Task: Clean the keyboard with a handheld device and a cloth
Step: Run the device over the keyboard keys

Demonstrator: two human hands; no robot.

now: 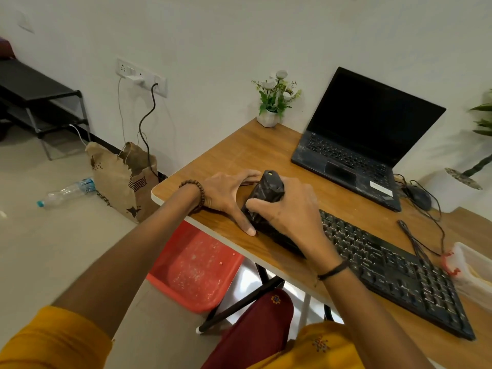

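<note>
A black keyboard (394, 272) lies slanted across the wooden desk (239, 153), dusty between its keys. My right hand (287, 214) grips a black handheld device (266, 190) and holds it on the keyboard's left end. My left hand (229, 194) rests on the desk by that same end, fingers spread, thumb against the keyboard's near corner. No cloth is in sight.
A dusty open laptop (356, 145) sits at the back right, with a mouse (418, 197) and cables beside it. A small flower pot (271, 102) stands at the back edge. A plastic container (476, 270) is at the right. A red stool (197, 267) stands below the desk.
</note>
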